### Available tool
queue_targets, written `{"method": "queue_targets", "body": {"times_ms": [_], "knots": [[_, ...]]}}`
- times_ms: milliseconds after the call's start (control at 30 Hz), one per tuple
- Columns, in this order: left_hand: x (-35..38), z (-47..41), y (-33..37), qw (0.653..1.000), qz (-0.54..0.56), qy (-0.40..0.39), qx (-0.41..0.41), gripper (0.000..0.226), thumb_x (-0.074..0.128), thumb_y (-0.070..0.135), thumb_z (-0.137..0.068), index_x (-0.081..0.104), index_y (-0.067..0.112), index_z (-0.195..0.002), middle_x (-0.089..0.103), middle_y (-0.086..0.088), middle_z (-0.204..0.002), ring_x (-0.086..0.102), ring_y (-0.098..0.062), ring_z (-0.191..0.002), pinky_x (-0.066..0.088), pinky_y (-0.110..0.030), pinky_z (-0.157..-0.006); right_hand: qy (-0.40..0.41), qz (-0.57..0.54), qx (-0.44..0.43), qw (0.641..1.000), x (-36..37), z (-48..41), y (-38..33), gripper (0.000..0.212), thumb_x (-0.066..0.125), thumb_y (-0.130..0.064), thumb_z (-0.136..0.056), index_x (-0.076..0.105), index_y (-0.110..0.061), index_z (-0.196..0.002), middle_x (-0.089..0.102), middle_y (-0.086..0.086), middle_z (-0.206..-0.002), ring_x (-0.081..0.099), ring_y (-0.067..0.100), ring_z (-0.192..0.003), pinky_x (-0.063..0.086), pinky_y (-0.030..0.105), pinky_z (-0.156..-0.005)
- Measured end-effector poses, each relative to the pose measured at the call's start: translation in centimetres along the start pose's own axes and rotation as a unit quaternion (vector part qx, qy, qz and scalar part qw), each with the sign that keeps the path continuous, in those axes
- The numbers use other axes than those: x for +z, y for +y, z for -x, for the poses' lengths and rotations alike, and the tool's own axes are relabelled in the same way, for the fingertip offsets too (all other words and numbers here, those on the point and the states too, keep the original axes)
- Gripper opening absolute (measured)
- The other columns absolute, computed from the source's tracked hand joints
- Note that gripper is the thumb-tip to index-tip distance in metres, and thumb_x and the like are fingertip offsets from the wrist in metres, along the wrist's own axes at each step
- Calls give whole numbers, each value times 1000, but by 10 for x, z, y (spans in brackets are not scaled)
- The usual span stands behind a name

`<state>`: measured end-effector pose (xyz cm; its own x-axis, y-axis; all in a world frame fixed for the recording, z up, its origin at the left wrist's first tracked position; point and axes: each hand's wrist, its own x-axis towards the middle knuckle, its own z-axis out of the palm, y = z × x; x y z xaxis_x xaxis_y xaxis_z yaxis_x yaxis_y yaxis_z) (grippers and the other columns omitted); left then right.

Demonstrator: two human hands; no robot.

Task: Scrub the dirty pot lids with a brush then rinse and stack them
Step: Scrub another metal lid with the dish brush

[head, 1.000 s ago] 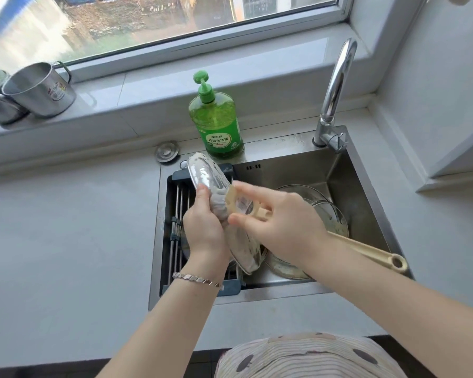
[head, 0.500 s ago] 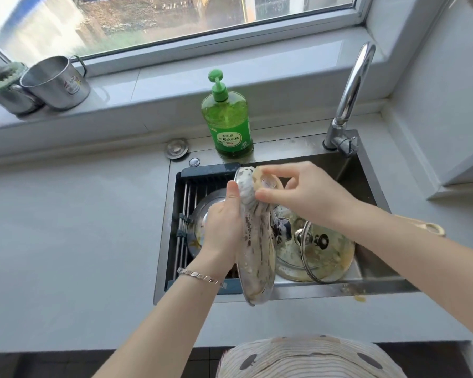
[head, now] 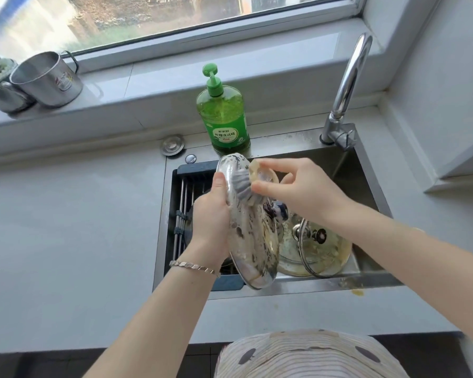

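A soiled glass pot lid (head: 250, 241) stands nearly on edge over the sink, and my left hand (head: 212, 216) grips its left rim. My right hand (head: 298, 190) holds the beige head of a brush (head: 253, 174), whose grey bristles press against the lid's upper face. The brush handle is hidden behind my right forearm. Two more dirty glass lids (head: 322, 251) with knobs lie in the sink basin to the right.
A steel sink (head: 366, 279) has a dark drying rack (head: 182, 214) across its left part. A green dish soap bottle (head: 223, 115) stands behind it, the tap (head: 344, 88) at back right. Two metal mugs (head: 45, 77) sit on the windowsill at left.
The lid has turned from leaning towards the back left to nearly upright. The brush moved from mid-lid up to the lid's upper part. The camera shifted, so the scene sits further right.
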<state>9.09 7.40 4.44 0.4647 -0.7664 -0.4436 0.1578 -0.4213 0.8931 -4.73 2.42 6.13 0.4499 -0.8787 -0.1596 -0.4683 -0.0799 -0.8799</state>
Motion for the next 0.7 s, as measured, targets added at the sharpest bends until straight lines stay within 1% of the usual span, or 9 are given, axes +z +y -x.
{"method": "queue_targets", "body": {"times_ms": [67,167,267,333,400,467,533,633,700], "knots": [[2,0,1,1000,20,13,-9,53,38,47,-98,67,8,-76,67,-13,-75,64,-29,-74,54,-41,-74,13,-13,3,1000,-2,-6,3,51,66,-42,-81,53,-34,-130,39,-21,-49,35,-2,-51,31,19,-56],[-2,-7,5,992,98,54,-50,50,38,50,-97,64,10,-82,67,-7,-62,66,-20,-58,55,-28,-56,-46,63,-84,993,18,37,-2,51,64,-43,-82,42,-47,-129,45,-23,-44,39,6,-41,31,13,-45],[-2,-13,6,980,164,99,-52,46,38,49,-97,62,10,-100,72,-11,-89,70,-25,-83,58,-41,-74,-46,115,-70,990,26,56,8,48,65,-51,-79,50,-52,-124,62,-21,-63,50,10,-51,41,13,-53],[-5,-18,7,967,204,143,-56,43,39,49,-97,61,13,-97,70,-8,-93,68,-24,-85,57,-41,-77,2,73,0,997,23,40,28,40,65,-46,-80,56,-48,-119,54,-17,-52,44,10,-49,40,22,-54],[-9,-25,7,953,242,170,-63,40,37,51,-97,59,17,-92,67,-5,-89,65,-23,-84,55,-39,-79,36,41,23,998,26,35,36,41,64,-45,-82,54,-47,-122,41,-10,-49,38,9,-47,36,24,-52],[-15,-30,7,945,257,190,-67,40,37,54,-96,57,20,-90,63,-5,-89,60,-24,-87,52,-38,-82,47,44,-18,998,36,44,29,49,65,-46,-81,50,-48,-127,59,-13,-64,54,8,-56,47,24,-59],[-18,-31,7,940,271,191,-81,44,34,54,-97,58,18,-105,65,-7,-104,61,-26,-97,50,-42,-88,42,48,-48,997,43,54,24,51,67,-46,-79,51,-47,-127,68,-11,-77,61,13,-65,52,27,-62],[-23,-32,5,928,313,179,-90,46,33,53,-97,57,17,-112,62,-10,-120,60,-28,-108,46,-50,-98,85,15,54,995,32,35,48,49,64,-46,-81,50,-45,-128,45,-11,-51,43,10,-51,40,27,-54],[-26,-33,7,923,333,176,-85,46,32,53,-98,56,17,-114,61,-11,-124,59,-29,-111,44,-52,-99,98,8,80,992,30,33,59,48,63,-45,-82,51,-43,-129,38,-9,-45,39,6,-48,35,25,-53]]}}
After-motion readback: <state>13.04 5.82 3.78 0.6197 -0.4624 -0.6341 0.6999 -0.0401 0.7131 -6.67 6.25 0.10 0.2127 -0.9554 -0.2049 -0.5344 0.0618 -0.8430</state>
